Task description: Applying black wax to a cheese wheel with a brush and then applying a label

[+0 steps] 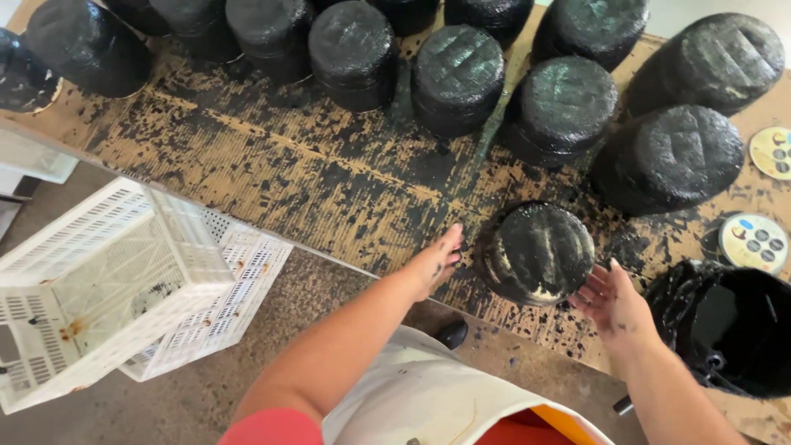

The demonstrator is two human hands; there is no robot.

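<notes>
A round black-coated block stands near the front edge of a paint-stained board table. My left hand rests open on the table just left of it, fingers pointing at the block. My right hand is open at the block's lower right, fingertips almost touching its side. Both hands carry black smears and hold nothing.
Several more black-coated round blocks line the far side of the table. A black bucket stands at the right. Two round labels lie by it. White plastic crates sit on the floor at the left.
</notes>
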